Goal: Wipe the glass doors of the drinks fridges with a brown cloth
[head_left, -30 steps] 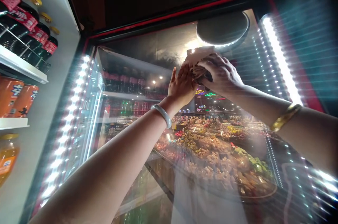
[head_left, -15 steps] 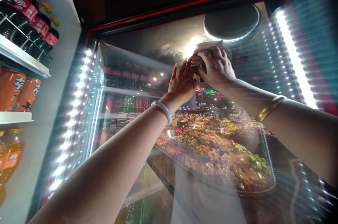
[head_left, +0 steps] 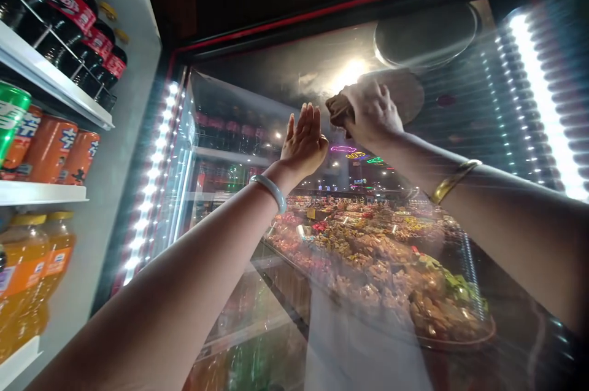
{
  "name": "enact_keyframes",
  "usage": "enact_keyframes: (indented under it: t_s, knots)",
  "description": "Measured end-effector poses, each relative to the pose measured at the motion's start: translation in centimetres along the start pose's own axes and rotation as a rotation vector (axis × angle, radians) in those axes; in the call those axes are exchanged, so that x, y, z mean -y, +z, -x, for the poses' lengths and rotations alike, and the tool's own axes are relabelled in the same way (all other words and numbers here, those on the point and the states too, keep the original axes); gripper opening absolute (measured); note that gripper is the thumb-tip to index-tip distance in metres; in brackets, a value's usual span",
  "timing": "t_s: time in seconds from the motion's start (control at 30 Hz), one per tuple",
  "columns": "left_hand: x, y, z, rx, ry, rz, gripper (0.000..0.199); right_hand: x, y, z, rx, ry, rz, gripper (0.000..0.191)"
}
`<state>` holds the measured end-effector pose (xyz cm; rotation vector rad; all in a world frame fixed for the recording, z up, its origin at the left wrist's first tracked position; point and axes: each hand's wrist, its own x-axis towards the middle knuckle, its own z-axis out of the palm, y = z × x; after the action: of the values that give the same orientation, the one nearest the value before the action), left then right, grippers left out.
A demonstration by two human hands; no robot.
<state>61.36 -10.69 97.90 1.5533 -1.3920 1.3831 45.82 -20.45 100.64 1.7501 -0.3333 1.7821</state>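
Note:
My right hand (head_left: 375, 110) grips a bunched brown cloth (head_left: 339, 112) high on a glass door (head_left: 257, 93). Part of the cloth is hidden behind the fingers. Left of it, my left hand (head_left: 304, 142) is raised with fingers stretched out and holds nothing; its palm faces the glass, and I cannot tell whether it touches. A pale bangle (head_left: 271, 189) circles my left wrist, and a gold bangle (head_left: 455, 181) my right forearm. Heaps of packaged goods and neon signs show in or through the glass, mixed with reflections.
On the left, fridge shelves (head_left: 43, 193) carry dark cola bottles (head_left: 76, 7), orange cans (head_left: 54, 142), a green can (head_left: 13, 121) and orange drink bottles (head_left: 27, 268). Bright light strips (head_left: 543, 90) run down both sides of the door. A dark frame (head_left: 294, 16) edges its top.
My left hand has moved slightly left and away from the cloth, so a gap shows between the hands. My right hand keeps hold of the cloth. The view has shifted, showing more shelf.

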Motion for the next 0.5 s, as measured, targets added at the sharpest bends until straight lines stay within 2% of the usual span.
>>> enact_keyframes:
  t_s: [0.07,0.17,0.27,0.37,0.43,0.5]
  knots:
    - [0.5,-0.1,0.6,0.001,0.000,-0.018,0.075,0.2,0.0,1.4,0.023,-0.098,-0.010,0.051]
    - [0.9,-0.1,1.2,-0.011,0.021,-0.050,0.073,-1.4,-0.7,3.0,0.057,-0.194,-0.024,0.052]
    - [1.2,0.1,1.4,-0.016,0.036,-0.070,0.073,-2.4,-0.7,1.7,0.010,-0.107,-0.021,0.052]
    - [1.4,0.3,1.4,-0.020,0.043,-0.083,0.073,-0.7,0.7,-0.9,-0.060,0.050,-0.019,0.051]
    - [1.4,0.2,1.4,-0.019,0.053,-0.099,0.072,1.0,1.6,-1.6,-0.085,0.030,-0.011,0.050]
    - [1.4,0.1,1.5,-0.015,0.065,-0.106,0.071,2.1,2.0,-0.8,-0.066,-0.063,-0.004,0.050]
